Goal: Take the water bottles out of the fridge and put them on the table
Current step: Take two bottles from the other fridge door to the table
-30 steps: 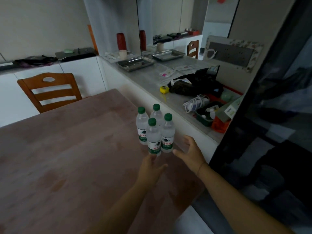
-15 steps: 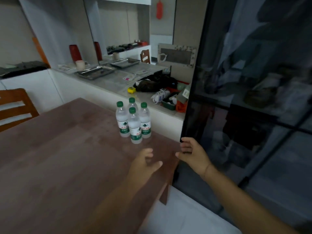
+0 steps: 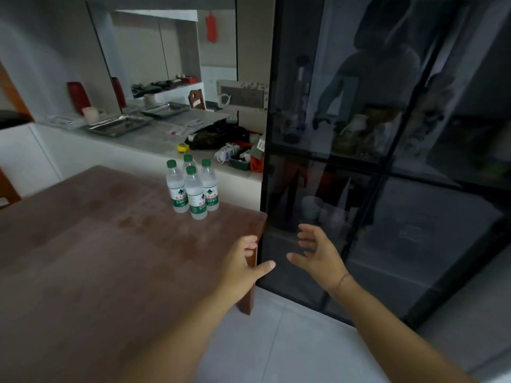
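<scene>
Several clear water bottles (image 3: 193,189) with green caps and green labels stand upright in a tight cluster near the far right corner of the brown wooden table (image 3: 91,250). The dark glass-fronted fridge (image 3: 387,161) fills the right side, and its doors look closed. My left hand (image 3: 243,268) hovers over the table's right edge, fingers apart, holding nothing. My right hand (image 3: 318,254) is open in front of the fridge's lower left door, also holding nothing. Both hands are well short of the bottles.
A white counter (image 3: 166,139) behind the table carries metal trays (image 3: 119,125), cups, a yellow tape measure (image 3: 182,147), cables and a dark bag. A wooden chair (image 3: 5,189) shows at the left edge. Pale tiled floor (image 3: 276,341) lies between table and fridge.
My view has swung right from the table towards the fridge. Both hands have drawn away from the bottle cluster and moved right, the right hand now in front of the fridge door.
</scene>
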`<state>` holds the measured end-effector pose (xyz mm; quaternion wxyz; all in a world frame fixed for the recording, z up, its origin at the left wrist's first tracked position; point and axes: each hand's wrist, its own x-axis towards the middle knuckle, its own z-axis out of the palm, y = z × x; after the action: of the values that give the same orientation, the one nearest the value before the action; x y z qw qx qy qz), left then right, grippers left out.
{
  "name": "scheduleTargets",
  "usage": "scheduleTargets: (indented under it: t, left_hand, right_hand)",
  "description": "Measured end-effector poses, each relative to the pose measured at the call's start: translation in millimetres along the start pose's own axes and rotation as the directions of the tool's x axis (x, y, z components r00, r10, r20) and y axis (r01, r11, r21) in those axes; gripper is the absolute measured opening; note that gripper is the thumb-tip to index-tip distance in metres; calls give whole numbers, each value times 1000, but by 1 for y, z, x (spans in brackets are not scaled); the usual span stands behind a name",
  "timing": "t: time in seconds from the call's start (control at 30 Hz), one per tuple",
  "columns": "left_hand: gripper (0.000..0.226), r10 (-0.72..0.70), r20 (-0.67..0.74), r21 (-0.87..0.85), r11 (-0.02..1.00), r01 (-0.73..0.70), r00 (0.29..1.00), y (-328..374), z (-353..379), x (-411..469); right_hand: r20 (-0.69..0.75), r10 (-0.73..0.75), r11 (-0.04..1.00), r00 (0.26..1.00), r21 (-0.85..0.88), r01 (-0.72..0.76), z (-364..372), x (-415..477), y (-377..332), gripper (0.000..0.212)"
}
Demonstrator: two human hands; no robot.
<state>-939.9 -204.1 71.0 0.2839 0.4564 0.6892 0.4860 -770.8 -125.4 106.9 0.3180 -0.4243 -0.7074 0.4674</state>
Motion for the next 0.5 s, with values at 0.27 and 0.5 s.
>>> scheduleTargets:
  t: [0.27,0.5]
  left_hand:
    - [65,6,-82,-3,1000,-6,997,21,24,-76]
    - [63,-22,-166,30,999,27,986,40,69,-171]
  right_hand:
    - [43,-54,998,998,30,53,-29,-73,3,66]
    - [120,-94,993,988,87,84,-63,-149,15,65]
